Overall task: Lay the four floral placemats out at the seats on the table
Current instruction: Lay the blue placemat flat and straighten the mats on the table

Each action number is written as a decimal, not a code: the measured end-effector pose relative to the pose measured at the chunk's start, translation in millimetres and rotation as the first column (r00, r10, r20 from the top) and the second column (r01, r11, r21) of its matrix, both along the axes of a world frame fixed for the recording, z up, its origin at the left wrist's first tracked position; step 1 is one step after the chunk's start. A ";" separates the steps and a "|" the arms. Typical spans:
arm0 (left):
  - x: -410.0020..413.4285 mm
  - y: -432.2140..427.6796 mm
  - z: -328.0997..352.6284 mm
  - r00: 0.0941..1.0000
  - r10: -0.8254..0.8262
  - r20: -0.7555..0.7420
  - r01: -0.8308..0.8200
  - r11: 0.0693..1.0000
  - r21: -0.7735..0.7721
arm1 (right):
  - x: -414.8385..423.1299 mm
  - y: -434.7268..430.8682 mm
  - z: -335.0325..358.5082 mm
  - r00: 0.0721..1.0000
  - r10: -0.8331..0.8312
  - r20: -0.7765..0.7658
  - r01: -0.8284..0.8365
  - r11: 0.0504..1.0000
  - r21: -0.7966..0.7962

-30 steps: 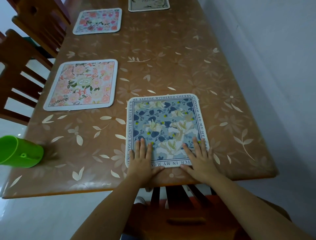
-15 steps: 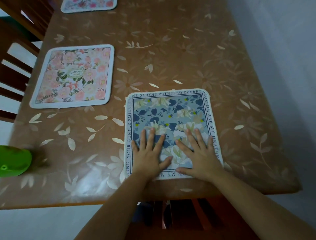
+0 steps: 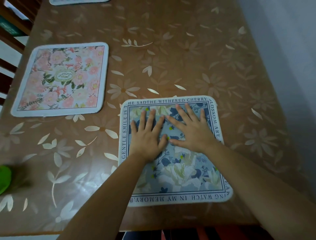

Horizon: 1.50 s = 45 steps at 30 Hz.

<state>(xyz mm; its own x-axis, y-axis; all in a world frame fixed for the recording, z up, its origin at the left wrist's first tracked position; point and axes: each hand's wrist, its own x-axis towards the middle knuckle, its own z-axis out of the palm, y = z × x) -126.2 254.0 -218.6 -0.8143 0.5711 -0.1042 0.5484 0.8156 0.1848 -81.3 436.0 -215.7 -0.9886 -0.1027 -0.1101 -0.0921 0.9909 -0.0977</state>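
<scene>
Near edge: the blue placemat (image 3: 174, 154) lies flat on the table (image 3: 171, 60), right at the seat closest to the camera, its printed border running just inside the table's near edge.
Left hand (image 3: 147, 135): flat on the mat, palm down, fingers spread, not gripping anything.
Right hand (image 3: 191, 130): same deal, splayed flat right beside the left, thumbs nearly touching.
What changed: 1 second ago both hands sat on the mat's near border, half a second ago they were around the middle, and now they're up on the far half. Looks like a smoothing stroke pushing away from the body, so I'd say the mat is already placed and just getting pressed flat.
Off to the left: a green cup (image 3: 4, 178), blurry and mostly cut off by the frame edge.
Further back: the pink placemat (image 3: 63, 78) lies flat at the left-side seat, well apart from the blue one.
Far end: a sliver of another placemat (image 3: 77, 1) at the top edge; a 4th showed a second ago but is out of frame now.
Task status: my guess is basically done, all 4 down once the hands lift.
</scene>
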 end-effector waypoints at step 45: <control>128.2 -25.3 3.8 0.975 0.222 0.035 -0.222 0.975 0.014 | 126.0 -67.5 8.6 0.888 -0.457 0.041 0.459 0.887 -0.048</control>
<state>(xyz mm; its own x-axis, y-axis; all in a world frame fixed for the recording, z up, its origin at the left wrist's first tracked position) 2.0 228.7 -214.8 -0.9172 0.3785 -0.1243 0.3474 0.9127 0.2153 44.7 368.4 -207.1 -0.9237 0.3542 -0.1459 0.3745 0.9151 -0.1493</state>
